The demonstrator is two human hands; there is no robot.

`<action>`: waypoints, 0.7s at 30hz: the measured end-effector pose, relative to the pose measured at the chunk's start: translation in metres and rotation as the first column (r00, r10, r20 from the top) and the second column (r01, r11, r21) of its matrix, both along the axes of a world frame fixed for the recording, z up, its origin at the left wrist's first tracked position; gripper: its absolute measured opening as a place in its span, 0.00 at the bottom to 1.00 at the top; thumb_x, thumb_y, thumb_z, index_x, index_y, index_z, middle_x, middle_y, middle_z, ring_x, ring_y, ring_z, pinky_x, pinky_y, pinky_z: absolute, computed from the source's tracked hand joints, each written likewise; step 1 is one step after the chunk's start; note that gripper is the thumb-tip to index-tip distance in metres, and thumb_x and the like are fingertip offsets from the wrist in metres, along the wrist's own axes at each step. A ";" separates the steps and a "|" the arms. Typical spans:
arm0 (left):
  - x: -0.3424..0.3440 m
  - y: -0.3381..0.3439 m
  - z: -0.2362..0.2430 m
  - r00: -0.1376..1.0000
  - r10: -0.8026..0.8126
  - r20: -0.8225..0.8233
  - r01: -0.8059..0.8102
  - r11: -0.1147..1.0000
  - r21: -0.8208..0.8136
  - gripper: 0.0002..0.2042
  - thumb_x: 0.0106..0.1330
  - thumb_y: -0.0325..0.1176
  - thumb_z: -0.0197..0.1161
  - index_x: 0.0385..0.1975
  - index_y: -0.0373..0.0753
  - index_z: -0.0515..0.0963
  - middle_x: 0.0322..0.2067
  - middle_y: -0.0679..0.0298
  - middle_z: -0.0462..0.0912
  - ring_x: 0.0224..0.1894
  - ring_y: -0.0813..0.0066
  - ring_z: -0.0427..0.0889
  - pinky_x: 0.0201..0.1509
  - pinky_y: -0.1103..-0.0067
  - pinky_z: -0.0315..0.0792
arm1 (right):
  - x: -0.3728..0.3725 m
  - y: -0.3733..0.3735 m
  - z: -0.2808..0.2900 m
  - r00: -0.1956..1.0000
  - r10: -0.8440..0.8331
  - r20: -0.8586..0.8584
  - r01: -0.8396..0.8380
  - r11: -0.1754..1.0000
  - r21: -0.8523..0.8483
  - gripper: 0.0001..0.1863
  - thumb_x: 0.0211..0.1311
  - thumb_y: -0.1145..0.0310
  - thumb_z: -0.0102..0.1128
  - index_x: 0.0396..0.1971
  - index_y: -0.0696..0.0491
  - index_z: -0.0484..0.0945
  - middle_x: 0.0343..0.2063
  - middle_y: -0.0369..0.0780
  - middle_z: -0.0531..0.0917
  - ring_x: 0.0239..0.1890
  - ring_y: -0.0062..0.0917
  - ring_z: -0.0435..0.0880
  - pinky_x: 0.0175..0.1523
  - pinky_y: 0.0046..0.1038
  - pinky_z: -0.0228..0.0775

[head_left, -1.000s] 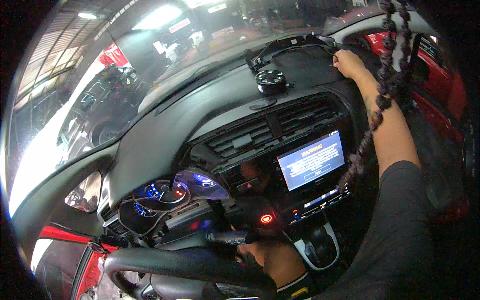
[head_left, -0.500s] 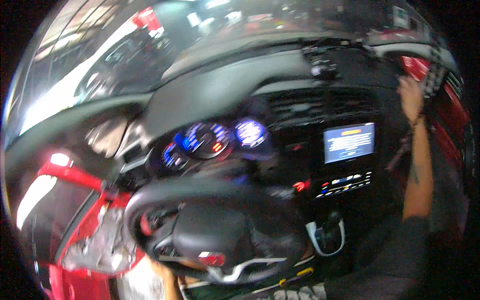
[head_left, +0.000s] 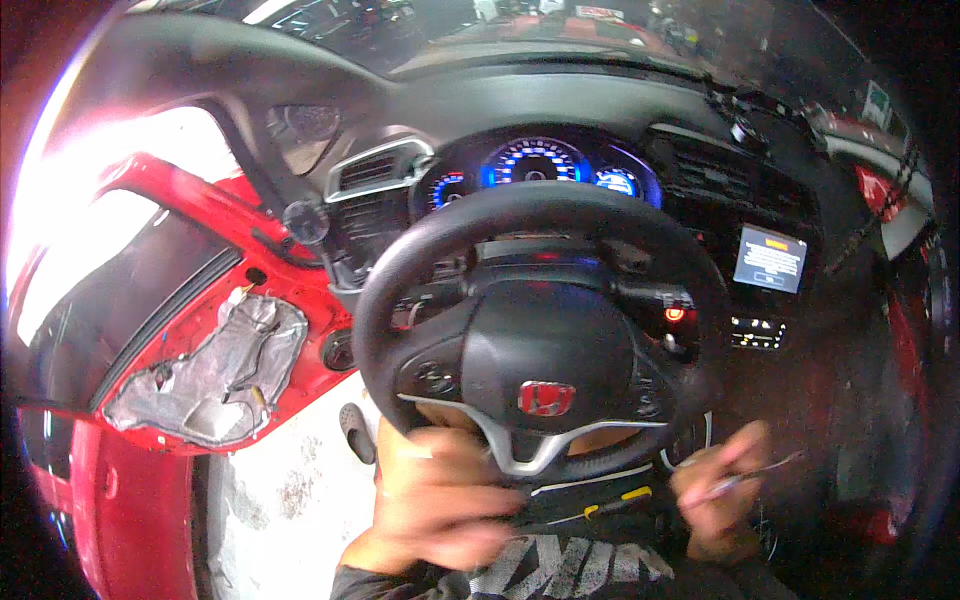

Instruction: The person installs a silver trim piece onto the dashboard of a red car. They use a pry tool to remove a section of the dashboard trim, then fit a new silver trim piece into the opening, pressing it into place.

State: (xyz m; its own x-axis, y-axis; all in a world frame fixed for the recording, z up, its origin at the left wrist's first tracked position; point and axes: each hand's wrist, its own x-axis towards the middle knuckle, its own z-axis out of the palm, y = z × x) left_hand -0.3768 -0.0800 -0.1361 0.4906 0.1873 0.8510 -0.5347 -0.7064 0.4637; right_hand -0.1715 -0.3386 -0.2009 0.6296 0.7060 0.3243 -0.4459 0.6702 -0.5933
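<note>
My left hand (head_left: 440,495) hovers at the lower left of the steering wheel (head_left: 545,340), smeared by motion, so its fingers do not show clearly. Right of the wheel's lower rim, my right hand (head_left: 722,485) is closed around a thin, slender object (head_left: 770,467), whose narrow end sticks out to the right. Its kind is too blurred to tell. Between my hands, a screwdriver (head_left: 610,503) with a yellow and black handle lies across my lap, below the wheel.
The red driver's door (head_left: 190,330) stands ajar at left, its inner panel off and a grey liner (head_left: 225,370) showing. Behind the wheel the instrument cluster (head_left: 540,165) is lit. A lit screen (head_left: 770,260) sits in the dash at right. A shoe (head_left: 356,433) shows beside my leg.
My right hand has come back from the far right of the dash to beside the wheel, now with a slender object. My left hand has risen from below the wheel. The view has swung left.
</note>
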 end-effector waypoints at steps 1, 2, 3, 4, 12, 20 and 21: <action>0.007 -0.006 0.006 0.954 -0.202 -0.224 0.224 0.971 0.081 0.22 0.60 0.35 0.78 0.52 0.32 0.85 0.37 0.58 0.83 0.38 0.62 0.83 0.43 0.68 0.76 | -0.029 0.022 0.016 0.999 -0.007 0.034 0.013 0.984 -0.176 0.13 0.69 0.77 0.66 0.43 0.55 0.68 0.27 0.52 0.88 0.19 0.28 0.86 0.26 0.27 0.77; 0.012 -0.025 0.002 0.953 -0.216 -0.214 0.210 0.976 -0.049 0.21 0.59 0.33 0.79 0.51 0.32 0.85 0.38 0.58 0.83 0.39 0.62 0.83 0.44 0.69 0.76 | -0.042 0.033 0.014 0.973 0.049 0.223 -0.005 0.981 -0.194 0.17 0.66 0.80 0.68 0.44 0.55 0.66 0.29 0.52 0.89 0.25 0.30 0.89 0.30 0.27 0.80; 0.013 -0.037 -0.005 0.949 -0.248 -0.194 0.215 0.960 -0.178 0.21 0.59 0.32 0.79 0.51 0.31 0.85 0.39 0.58 0.83 0.39 0.62 0.83 0.44 0.69 0.76 | -0.051 0.039 0.009 0.909 0.087 0.407 0.000 0.978 -0.208 0.21 0.63 0.83 0.70 0.45 0.54 0.64 0.31 0.52 0.89 0.30 0.31 0.92 0.34 0.28 0.82; 0.010 -0.040 -0.013 0.950 -0.260 -0.173 0.224 0.954 -0.201 0.20 0.59 0.29 0.78 0.50 0.30 0.85 0.39 0.57 0.83 0.39 0.62 0.84 0.44 0.69 0.77 | -0.055 0.044 0.007 0.857 0.072 0.510 0.065 0.967 -0.245 0.23 0.62 0.83 0.71 0.46 0.54 0.64 0.32 0.51 0.89 0.31 0.30 0.91 0.35 0.26 0.82; -0.028 -0.017 -0.031 0.978 -0.202 -0.044 0.184 0.947 -0.263 0.10 0.64 0.22 0.71 0.44 0.32 0.84 0.38 0.55 0.85 0.37 0.61 0.85 0.41 0.70 0.78 | -0.069 0.065 0.012 0.592 0.257 0.764 0.117 0.910 -0.397 0.39 0.57 0.78 0.79 0.67 0.55 0.68 0.44 0.43 0.91 0.20 0.08 0.73 0.29 0.13 0.65; -0.147 0.073 -0.058 0.678 0.721 0.144 -0.489 0.588 -0.644 0.07 0.74 0.20 0.59 0.49 0.34 0.74 0.37 0.49 0.85 0.33 0.61 0.88 0.36 0.73 0.82 | -0.081 0.070 -0.040 0.031 0.740 0.672 0.335 0.625 -0.705 0.24 0.63 0.65 0.69 0.60 0.47 0.82 0.60 0.42 0.83 0.56 0.39 0.86 0.57 0.40 0.82; -0.162 0.076 -0.063 0.615 0.775 0.143 -0.564 0.560 -0.607 0.08 0.74 0.20 0.59 0.49 0.34 0.74 0.37 0.49 0.86 0.34 0.61 0.88 0.35 0.73 0.83 | -0.079 0.068 -0.050 -0.073 0.731 0.679 0.364 0.653 -0.664 0.23 0.63 0.64 0.69 0.59 0.46 0.83 0.59 0.42 0.84 0.55 0.39 0.87 0.58 0.41 0.82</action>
State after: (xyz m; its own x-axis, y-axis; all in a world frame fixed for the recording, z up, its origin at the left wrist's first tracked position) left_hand -0.5383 -0.0035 -0.1991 -0.2722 0.7344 0.6217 -0.1858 -0.6741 0.7149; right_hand -0.2504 -0.2701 -0.2506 -0.0897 0.9857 -0.1429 0.8275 -0.0060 -0.5614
